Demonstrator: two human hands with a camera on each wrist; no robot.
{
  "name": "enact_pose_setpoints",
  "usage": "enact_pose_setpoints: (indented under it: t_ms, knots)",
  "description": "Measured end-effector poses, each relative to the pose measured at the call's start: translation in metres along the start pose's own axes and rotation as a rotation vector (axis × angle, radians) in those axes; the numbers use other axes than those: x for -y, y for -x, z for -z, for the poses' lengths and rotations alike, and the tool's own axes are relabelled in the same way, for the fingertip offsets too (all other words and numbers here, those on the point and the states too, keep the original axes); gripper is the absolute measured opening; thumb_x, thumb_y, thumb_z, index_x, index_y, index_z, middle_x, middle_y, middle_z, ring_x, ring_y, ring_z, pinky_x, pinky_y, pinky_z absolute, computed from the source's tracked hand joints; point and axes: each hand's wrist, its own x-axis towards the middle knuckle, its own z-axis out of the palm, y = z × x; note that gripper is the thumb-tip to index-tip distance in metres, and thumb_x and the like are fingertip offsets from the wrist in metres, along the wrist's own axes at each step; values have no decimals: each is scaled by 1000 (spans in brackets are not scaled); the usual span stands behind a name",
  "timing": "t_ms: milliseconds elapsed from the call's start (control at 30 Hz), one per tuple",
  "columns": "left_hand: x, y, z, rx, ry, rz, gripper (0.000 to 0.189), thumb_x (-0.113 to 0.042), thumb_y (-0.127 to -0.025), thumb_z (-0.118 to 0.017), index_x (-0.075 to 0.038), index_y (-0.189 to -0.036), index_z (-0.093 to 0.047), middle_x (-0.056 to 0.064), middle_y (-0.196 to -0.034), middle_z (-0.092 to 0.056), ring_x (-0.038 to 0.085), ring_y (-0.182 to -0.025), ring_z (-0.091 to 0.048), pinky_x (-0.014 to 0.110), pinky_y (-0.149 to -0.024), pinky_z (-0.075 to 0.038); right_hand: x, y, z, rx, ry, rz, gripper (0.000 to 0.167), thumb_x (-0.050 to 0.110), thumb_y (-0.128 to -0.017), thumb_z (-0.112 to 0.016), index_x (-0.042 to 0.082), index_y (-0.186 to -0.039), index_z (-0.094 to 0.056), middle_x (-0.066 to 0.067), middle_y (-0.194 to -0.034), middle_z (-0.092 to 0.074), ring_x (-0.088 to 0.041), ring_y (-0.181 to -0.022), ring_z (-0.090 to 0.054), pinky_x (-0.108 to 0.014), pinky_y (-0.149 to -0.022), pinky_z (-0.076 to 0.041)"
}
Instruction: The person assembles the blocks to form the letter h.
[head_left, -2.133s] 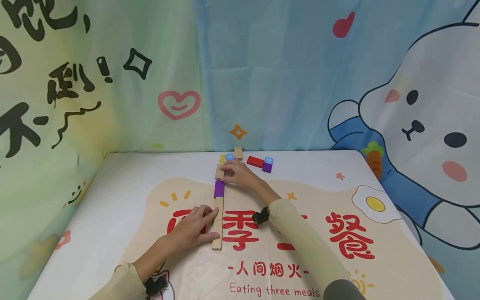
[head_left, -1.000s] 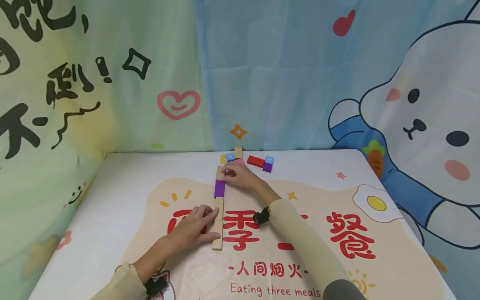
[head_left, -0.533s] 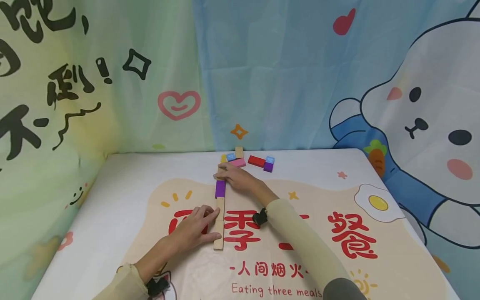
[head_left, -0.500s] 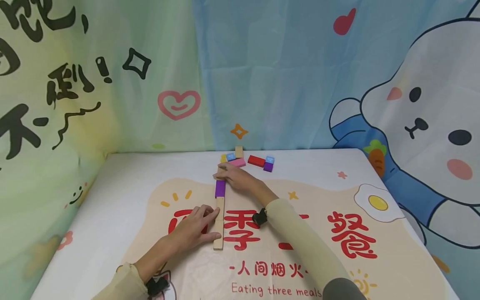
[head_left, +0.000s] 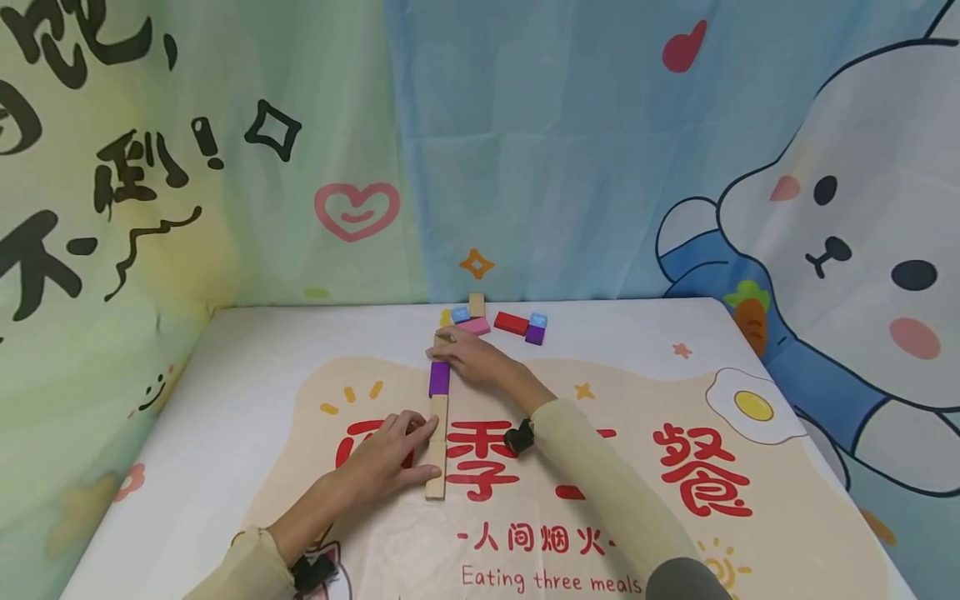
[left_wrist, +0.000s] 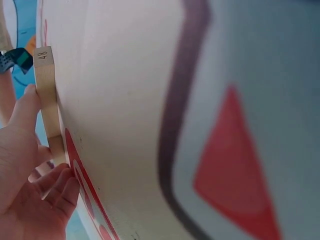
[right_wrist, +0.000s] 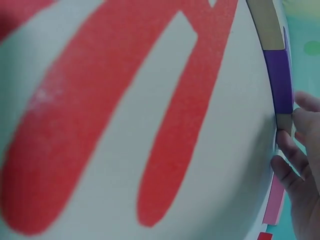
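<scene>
A straight row of blocks runs away from me on the table: plain wooden blocks [head_left: 437, 483] at the near end, then a purple block [head_left: 439, 379], then another wooden block [right_wrist: 284, 121] at the far end. My right hand [head_left: 474, 358] pinches that far wooden block and covers most of it. Along the left side of the near blocks, my left hand [head_left: 388, 454] rests with thumb and forefinger extended against them. The left wrist view shows the number 48 on the end of the nearest wooden block [left_wrist: 47, 95].
Behind the row lie a pink block [head_left: 475, 327], a blue block [head_left: 460, 315], a yellow piece [head_left: 446, 317] and a wooden block [head_left: 477, 305]. To their right are a red block [head_left: 512, 323], a small blue block [head_left: 537, 320] and a purple block [head_left: 535, 335]. A printed curtain [head_left: 555, 167] hangs behind.
My right hand has shifted slightly left and now reaches over the far wooden block, bringing the pink block into view. My left hand has stayed in place.
</scene>
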Motion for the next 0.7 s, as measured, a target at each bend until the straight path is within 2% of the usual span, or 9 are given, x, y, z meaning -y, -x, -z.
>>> enact_pose_setpoints:
  t_ms: [133,267,400,567,700]
  knots:
    - [0,0,-1,3,-12,6,77,-55,-86,-64,-14,-147,-43,5,-131,-50,15,-109,-46,26,-78,-50,3,6,4,-48,15,-53,40,29,-103,-46,26,-142,-51,-8,-150,-42,-25,-140,-41,-45,-111,-39]
    - [-1,0,-1,4,-16,20,77,-56,-85,-65,-15,-147,-43,5,-132,-50,15,-110,-46,27,-80,-51,3,15,9,-89,-21,-101,45,33,-101,-49,27,-145,-46,-8,-152,-40,-26,-141,-40,-48,-108,-41]
    - [-2,0,-2,4,-13,23,77,-55,-85,-66,-15,-147,-43,5,-132,-50,15,-110,-46,29,-82,-52,-1,27,13,-120,-39,-103,51,37,-98,-55,27,-146,-44,-6,-149,-42,-24,-139,-40,-49,-107,-43]
    - [-2,-1,-1,9,-16,16,77,-54,-86,-66,-14,-147,-43,5,-131,-50,15,-109,-46,28,-81,-51,-7,43,16,-164,-70,-78,56,37,-94,-61,19,-144,-46,-6,-147,-43,-25,-138,-40,-47,-107,-43]
    - [-2,-1,-1,8,-9,13,77,-53,-85,-67,-14,-147,-43,6,-131,-50,15,-109,-45,27,-78,-51,-9,58,18,-167,-126,-120,60,38,-92,-64,19,-146,-44,-10,-151,-39,-30,-140,-38,-54,-106,-42]
